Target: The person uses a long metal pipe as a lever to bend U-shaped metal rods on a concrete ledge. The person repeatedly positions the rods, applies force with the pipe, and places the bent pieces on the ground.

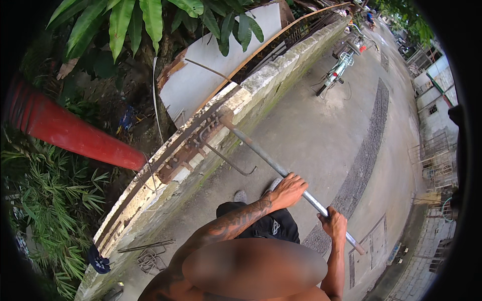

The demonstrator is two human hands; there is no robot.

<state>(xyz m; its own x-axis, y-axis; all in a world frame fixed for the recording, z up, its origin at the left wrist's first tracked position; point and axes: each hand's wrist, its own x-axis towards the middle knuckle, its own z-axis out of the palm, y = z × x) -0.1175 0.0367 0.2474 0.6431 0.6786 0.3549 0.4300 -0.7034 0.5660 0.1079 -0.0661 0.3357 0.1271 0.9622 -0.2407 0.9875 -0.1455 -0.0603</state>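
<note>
Both of my hands are wrapped round a long grey metal pipe [266,158]. My left hand [290,191] grips it near the middle, and my right hand [335,223] is closed round it closer to the free end. The pipe's rusty far end rests at a rusty steel plate with several pegs [173,166] on top of a low concrete wall. From beside the plate a thin steel rod [228,161] sticks out over the pavement, its end bent into a hook. Whether the pipe's end is fitted over a rod, I cannot tell.
The concrete wall [286,62] runs from lower left to the far top. A red tapered tube [85,134] leans beyond it, among plants [55,200]. Thin rods [145,246] and a wire coil [150,262] lie by the wall. A bicycle [339,70] stands ahead on the pavement.
</note>
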